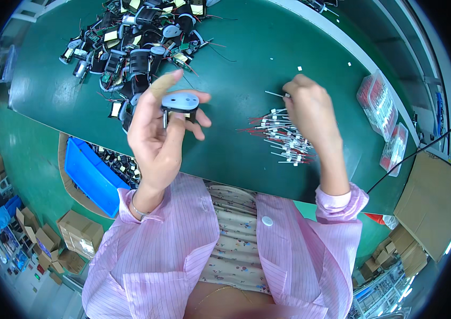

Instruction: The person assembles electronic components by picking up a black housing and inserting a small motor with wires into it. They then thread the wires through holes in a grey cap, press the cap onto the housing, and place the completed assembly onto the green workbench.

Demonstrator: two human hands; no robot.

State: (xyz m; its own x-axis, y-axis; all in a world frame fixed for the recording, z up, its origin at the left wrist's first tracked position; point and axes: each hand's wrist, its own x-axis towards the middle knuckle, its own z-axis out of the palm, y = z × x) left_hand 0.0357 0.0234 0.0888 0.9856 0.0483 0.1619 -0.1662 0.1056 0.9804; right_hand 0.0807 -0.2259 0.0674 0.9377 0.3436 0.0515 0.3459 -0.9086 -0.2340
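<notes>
My left hand (154,135) is raised over the near part of the green table, its fingers curled round a small device with a pale grey oval top (181,100), a dark body and a metal pin at one side. My right hand (313,109) is closed in a pinch on a thin white wire lead (274,94), whose end sticks out to the left of the fingertips. Just below that hand lies a loose heap of short red and white wire leads (284,135) with small white connectors. The right fingers partly hide the held lead.
A large pile of black and grey devices with circuit boards (140,61) covers the table's far left. Two clear plastic boxes of leads (377,103) stand at the right edge. A blue tray (90,178) sits below the table's left edge. Cardboard boxes (79,234) stand on the floor.
</notes>
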